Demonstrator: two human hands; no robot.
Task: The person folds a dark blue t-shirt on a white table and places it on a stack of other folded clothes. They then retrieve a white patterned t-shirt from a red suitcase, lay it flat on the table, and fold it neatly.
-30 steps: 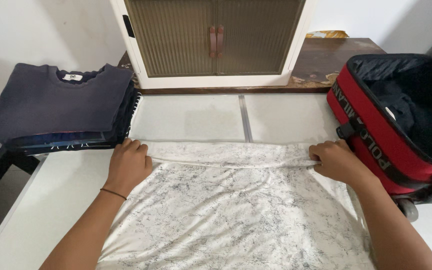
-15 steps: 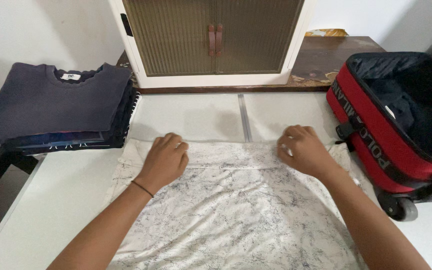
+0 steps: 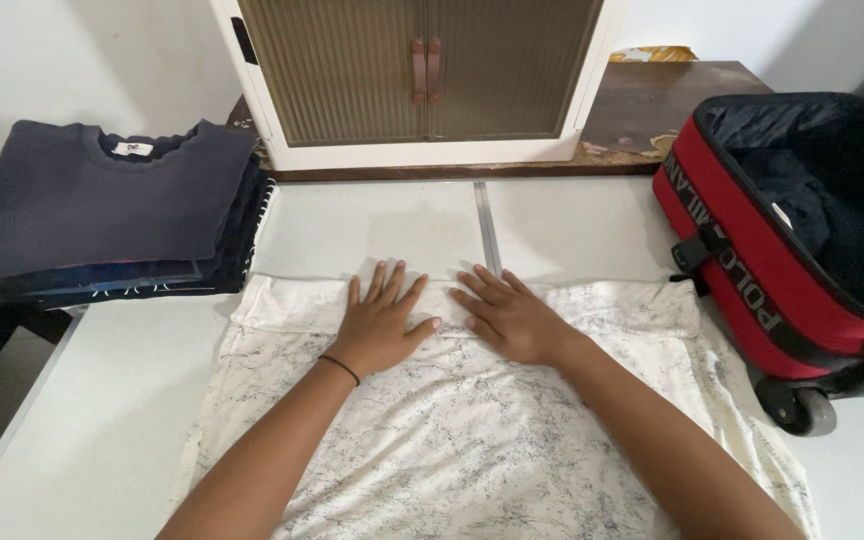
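A white garment with a fine dark marbled print (image 3: pixel 472 440) lies spread flat on the white table (image 3: pixel 112 400). Its far edge is folded over into a narrow band. My left hand (image 3: pixel 380 320) rests palm down on that band near the middle, fingers spread. My right hand (image 3: pixel 512 315) lies flat just beside it, fingers spread and pointing left toward the other hand. Neither hand holds anything.
A stack of folded dark clothes (image 3: pixel 112 205) with a navy sweater on top sits at the left. An open red suitcase (image 3: pixel 802 220) with a dark lining stands at the right on wheels. A white cabinet with ribbed doors (image 3: pixel 417 75) stands behind, on a brown shelf.
Both hands let go of the garment's far corners, slid inward along the folded edge and now press flat together at its middle.
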